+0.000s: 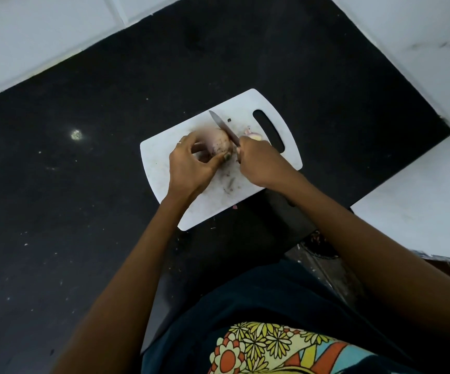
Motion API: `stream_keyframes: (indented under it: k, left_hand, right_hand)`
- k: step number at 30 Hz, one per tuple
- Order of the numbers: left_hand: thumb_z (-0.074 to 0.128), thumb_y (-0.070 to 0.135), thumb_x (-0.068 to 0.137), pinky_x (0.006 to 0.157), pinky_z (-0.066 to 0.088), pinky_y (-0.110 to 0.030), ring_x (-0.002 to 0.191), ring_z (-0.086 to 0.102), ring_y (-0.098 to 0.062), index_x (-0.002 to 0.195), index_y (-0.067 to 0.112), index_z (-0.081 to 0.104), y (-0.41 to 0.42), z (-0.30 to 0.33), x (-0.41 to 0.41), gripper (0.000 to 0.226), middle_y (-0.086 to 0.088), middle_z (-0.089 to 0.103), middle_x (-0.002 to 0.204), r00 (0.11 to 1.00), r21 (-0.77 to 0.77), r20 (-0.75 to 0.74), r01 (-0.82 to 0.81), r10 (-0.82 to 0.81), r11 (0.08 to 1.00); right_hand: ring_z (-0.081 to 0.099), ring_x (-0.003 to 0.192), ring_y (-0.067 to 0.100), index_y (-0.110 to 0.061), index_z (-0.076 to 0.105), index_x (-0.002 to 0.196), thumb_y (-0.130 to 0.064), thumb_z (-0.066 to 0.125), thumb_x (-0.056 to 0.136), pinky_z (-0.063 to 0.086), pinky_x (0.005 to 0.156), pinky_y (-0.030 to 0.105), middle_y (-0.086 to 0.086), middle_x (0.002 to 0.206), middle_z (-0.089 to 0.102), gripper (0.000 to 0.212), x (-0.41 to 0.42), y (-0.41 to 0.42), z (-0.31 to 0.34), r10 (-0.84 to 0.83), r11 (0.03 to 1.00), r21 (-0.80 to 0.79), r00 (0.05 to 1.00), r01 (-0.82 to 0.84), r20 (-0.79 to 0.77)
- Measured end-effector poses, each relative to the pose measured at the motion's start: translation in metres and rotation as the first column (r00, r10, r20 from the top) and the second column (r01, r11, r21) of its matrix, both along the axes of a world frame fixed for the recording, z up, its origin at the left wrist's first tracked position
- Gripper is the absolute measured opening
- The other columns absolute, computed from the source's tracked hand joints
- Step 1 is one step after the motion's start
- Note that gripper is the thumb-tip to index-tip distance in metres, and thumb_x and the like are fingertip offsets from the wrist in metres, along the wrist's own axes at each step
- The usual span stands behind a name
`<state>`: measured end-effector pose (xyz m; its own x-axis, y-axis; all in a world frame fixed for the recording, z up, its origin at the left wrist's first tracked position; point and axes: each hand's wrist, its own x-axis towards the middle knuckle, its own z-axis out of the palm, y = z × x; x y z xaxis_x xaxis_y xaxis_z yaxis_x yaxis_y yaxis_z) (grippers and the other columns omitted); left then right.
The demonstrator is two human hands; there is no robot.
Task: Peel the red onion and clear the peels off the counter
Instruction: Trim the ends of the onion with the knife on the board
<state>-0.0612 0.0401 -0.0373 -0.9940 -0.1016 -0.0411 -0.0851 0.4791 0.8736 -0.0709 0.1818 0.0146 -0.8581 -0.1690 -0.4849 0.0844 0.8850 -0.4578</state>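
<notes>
A red onion (216, 140) lies on a white cutting board (267, 168) in the middle of the black counter. My left hand (191, 168) grips the onion from the near left side, thumb and fingers curled round it. My right hand (258, 163) holds a knife (223, 128) by its handle; the blade points up and to the left and lies against the onion's right side. A small cut piece of onion (253, 134) lies on the board just right of the blade.
The board has a handle slot (268, 130) at its far right end and dark specks and scraps near its front. A tiny peel bit (235, 207) lies on the black counter (83, 184) at the board's front edge. White tiled walls border the counter behind and to the right.
</notes>
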Motion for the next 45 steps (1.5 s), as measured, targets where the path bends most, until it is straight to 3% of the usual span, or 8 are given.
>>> stream_keyframes:
  k: [11,23,27,29,33,40,45]
  left_hand:
    - [0.084,0.014,0.071,0.079,0.053,-0.011,0.101,0.062,-0.015,0.124,0.004,0.059,0.0,-0.002,-0.002,0.06,-0.011,0.06,0.124,0.999,0.011,-0.014,0.032,-0.032,0.999]
    - [0.084,0.016,0.07,0.084,0.056,-0.023,0.102,0.063,-0.018,0.125,0.006,0.059,0.004,-0.006,0.002,0.062,-0.011,0.058,0.123,0.998,0.005,-0.057,0.031,-0.03,1.0]
    - [0.084,0.019,0.069,0.085,0.056,-0.025,0.101,0.063,-0.018,0.127,0.009,0.059,0.005,-0.009,0.005,0.064,-0.011,0.058,0.122,0.995,-0.001,-0.086,0.046,-0.045,0.999]
    - [0.084,0.02,0.069,0.085,0.056,-0.025,0.101,0.063,-0.018,0.128,0.009,0.058,0.004,-0.01,0.006,0.065,-0.01,0.058,0.123,0.996,0.004,-0.083,0.039,-0.038,0.999]
    - [0.082,0.022,0.071,0.087,0.057,-0.031,0.104,0.063,-0.02,0.129,0.009,0.056,0.005,-0.011,0.008,0.066,-0.011,0.056,0.124,0.995,-0.002,-0.093,0.035,-0.035,0.999]
    - [0.077,0.029,0.073,0.09,0.052,-0.021,0.106,0.057,-0.009,0.13,0.01,0.054,0.003,-0.01,0.015,0.064,-0.002,0.055,0.126,0.99,-0.047,-0.138,0.027,-0.033,0.999]
    - [0.075,0.02,0.077,0.091,0.047,-0.016,0.107,0.059,-0.011,0.127,0.005,0.049,-0.007,-0.013,0.035,0.058,0.0,0.056,0.122,0.989,-0.003,-0.149,-0.02,0.02,1.0]
  right_hand:
    - [0.053,0.11,0.036,-0.006,0.043,0.124,-0.007,0.034,0.095,0.034,0.075,0.036,0.018,0.12,0.055,0.03,0.015,-0.007,0.009,-0.019,0.992,0.122,0.997,0.027,-0.069]
    - [0.052,0.113,0.036,-0.006,0.043,0.127,-0.011,0.032,0.097,0.039,0.081,0.039,0.019,0.123,0.054,0.032,0.016,-0.005,-0.002,-0.051,0.994,0.093,0.998,0.053,-0.026]
    - [0.05,0.119,0.035,-0.018,0.019,0.149,-0.015,0.031,0.099,0.041,0.089,0.04,0.017,0.133,0.049,0.051,0.008,-0.012,-0.01,-0.061,0.996,0.063,0.998,0.061,-0.004]
    - [0.052,0.116,0.036,-0.018,0.017,0.149,-0.012,0.033,0.098,0.04,0.082,0.039,0.017,0.129,0.052,0.054,0.014,-0.009,-0.013,-0.057,0.996,0.072,0.998,0.058,-0.015]
    - [0.058,0.103,0.038,-0.007,0.033,0.133,-0.006,0.034,0.095,0.036,0.069,0.038,0.019,0.112,0.059,0.039,0.033,-0.006,-0.021,-0.065,0.991,0.113,0.996,0.071,-0.058]
    - [0.059,0.103,0.035,-0.006,0.032,0.133,-0.008,0.032,0.096,0.036,0.069,0.037,0.017,0.112,0.061,0.038,0.035,-0.009,-0.028,-0.066,0.987,0.137,0.993,0.08,-0.102]
    - [0.059,0.103,0.035,-0.002,0.031,0.134,-0.004,0.031,0.095,0.036,0.069,0.037,0.018,0.112,0.062,0.039,0.036,-0.01,-0.027,-0.063,0.987,0.141,0.992,0.078,-0.107]
